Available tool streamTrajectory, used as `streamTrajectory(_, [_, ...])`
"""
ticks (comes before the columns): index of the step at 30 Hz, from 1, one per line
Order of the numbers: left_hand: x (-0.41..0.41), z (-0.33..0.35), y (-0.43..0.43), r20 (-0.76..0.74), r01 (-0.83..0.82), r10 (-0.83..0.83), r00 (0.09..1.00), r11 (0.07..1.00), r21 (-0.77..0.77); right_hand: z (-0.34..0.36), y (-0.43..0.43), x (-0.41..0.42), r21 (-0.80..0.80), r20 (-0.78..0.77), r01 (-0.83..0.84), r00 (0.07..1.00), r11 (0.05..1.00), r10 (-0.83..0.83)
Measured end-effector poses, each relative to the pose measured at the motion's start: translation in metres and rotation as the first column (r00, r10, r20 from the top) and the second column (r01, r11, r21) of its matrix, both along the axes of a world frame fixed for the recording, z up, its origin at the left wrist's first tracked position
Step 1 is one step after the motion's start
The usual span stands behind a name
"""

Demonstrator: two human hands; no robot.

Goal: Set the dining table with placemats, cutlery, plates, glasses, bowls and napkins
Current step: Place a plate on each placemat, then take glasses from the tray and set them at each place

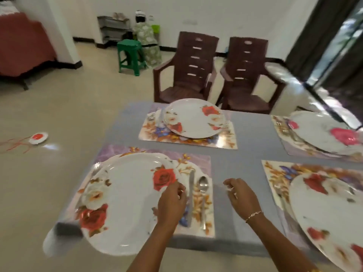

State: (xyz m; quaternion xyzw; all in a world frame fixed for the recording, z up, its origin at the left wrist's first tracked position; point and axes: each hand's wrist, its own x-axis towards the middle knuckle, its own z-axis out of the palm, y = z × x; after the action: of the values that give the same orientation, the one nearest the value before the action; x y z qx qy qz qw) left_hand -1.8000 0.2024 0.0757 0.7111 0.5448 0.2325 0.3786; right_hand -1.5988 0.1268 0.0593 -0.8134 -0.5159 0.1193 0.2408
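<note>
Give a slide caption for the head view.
Left hand at the near rose plate, right hand hovering beside the spoon.

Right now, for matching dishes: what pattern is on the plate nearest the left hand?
White plate with red and cream roses; head view shows it best.

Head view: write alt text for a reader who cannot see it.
A person's left hand is at the rim of a rose-patterned plate on a placemat, knife and spoon beside it; the right hand hovers empty. Three other settings have plates.
</note>
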Motion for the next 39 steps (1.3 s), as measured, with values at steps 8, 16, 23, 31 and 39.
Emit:
streamTrajectory(8, [0.168, 0.011, -0.103, -0.047, 0.449, -0.446, 0.894, 0.891, 0.074, 0.000, -0.171, 0.103, 0.117, 0.122, 0.147, 0.979, 0.982, -0.161])
streamTrajectory(16, [0.336, 0.023, -0.272, 0.005, 0.693, -0.696, 0.718, 0.716, 0.087, 0.015, -0.363, 0.211, 0.141, 0.224, 0.343, 0.903, 0.929, -0.367])
streamTrajectory(23, [0.449, 0.027, -0.367, -0.023, 0.823, -0.826, 0.564, 0.560, 0.092, 0.024, -0.474, 0.297, 0.130, 0.226, 0.513, 0.818, 0.849, -0.529])
streamTrajectory(31, [0.611, 0.020, -0.422, 0.042, 0.856, -0.857, 0.514, 0.515, 0.033, 0.014, -0.538, 0.439, 0.084, 0.239, 0.592, 0.769, 0.802, -0.593])
streamTrajectory(39, [0.808, 0.022, -0.470, 0.108, 0.851, -0.846, 0.522, 0.524, -0.006, 0.016, -0.582, 0.609, 0.009, 0.143, 0.602, 0.789, 0.798, -0.597])
